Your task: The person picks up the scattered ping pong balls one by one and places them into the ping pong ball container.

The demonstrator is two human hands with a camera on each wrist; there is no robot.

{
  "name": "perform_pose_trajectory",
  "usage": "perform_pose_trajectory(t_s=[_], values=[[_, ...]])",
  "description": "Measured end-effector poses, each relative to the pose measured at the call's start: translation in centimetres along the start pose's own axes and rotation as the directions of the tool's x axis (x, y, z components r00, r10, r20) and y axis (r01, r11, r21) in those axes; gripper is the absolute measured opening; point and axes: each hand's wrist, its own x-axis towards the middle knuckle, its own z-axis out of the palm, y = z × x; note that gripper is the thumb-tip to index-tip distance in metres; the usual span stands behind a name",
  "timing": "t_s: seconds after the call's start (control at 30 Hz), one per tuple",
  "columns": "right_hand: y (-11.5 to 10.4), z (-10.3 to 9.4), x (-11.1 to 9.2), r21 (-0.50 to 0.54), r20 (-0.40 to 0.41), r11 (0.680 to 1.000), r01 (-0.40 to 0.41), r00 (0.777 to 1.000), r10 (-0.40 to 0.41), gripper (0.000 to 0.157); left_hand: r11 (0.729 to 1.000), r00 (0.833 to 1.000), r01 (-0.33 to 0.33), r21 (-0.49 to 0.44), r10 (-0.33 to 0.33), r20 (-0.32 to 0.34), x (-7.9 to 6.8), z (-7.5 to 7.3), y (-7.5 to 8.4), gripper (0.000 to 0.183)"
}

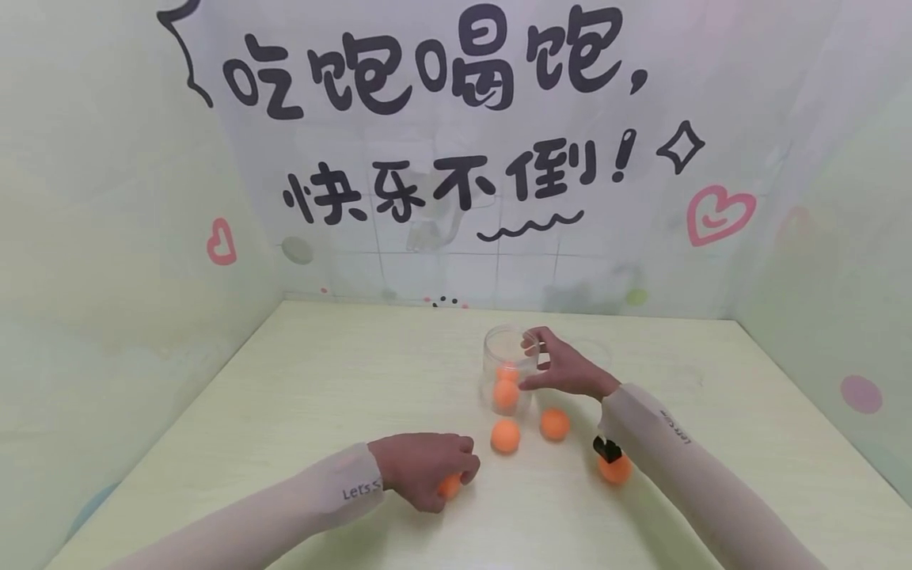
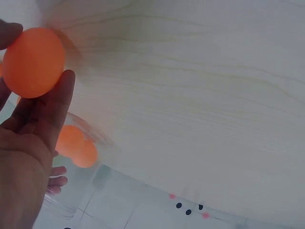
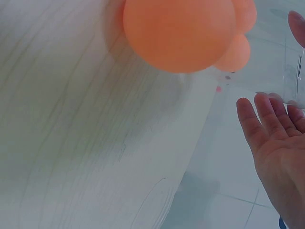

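My left hand (image 1: 427, 469) pinches an orange ping-pong ball (image 2: 34, 63) between thumb and fingers, low over the table, left of the loose balls. A clear cylindrical jar (image 1: 499, 358) stands upright toward the back with orange balls (image 1: 507, 393) inside, at least two showing. At the jar's right side, my right hand (image 1: 570, 369) holds it, thumb in front and fingers behind; the right wrist view shows the jar's edge (image 3: 299, 78) between them. Two loose orange balls, one at the front (image 1: 506, 436) and one to its right (image 1: 554, 425), lie before the jar.
Another orange ball (image 1: 616, 469) lies under the right forearm, partly hidden by a black wrist device (image 1: 608, 449). Behind the right hand a faint clear round rim (image 1: 602, 345) shows on the pale wooden table (image 1: 342, 372). Printed walls (image 1: 442, 269) enclose the back and sides.
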Motion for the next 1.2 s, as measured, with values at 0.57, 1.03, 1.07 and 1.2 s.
perform_pose_trajectory(t_s=[0.57,1.03,1.07,1.2], values=[[-0.5,-0.1,0.0,-0.002,0.002,1.000,-0.010,1.000,0.010,0.076,0.999,0.999,-0.026,-0.023,0.025,-0.035,0.2,-1.1,-0.3,0.026],[-0.7,0.1,-0.2,-0.009,0.003,1.000,0.000,1.000,0.000,0.075,0.998,0.997,-0.051,-0.033,0.049,-0.061,1.2,-2.8,-0.8,0.024],[-0.7,0.1,-0.2,-0.005,0.003,1.000,-0.001,1.000,0.001,0.075,0.998,0.997,-0.048,-0.036,0.046,-0.064,1.3,-3.0,-0.8,0.024],[-0.4,0.2,-0.2,0.004,0.003,1.000,-0.011,1.000,0.011,0.076,0.998,0.995,-0.039,-0.050,0.035,-0.091,1.8,-4.0,-1.3,0.023]])
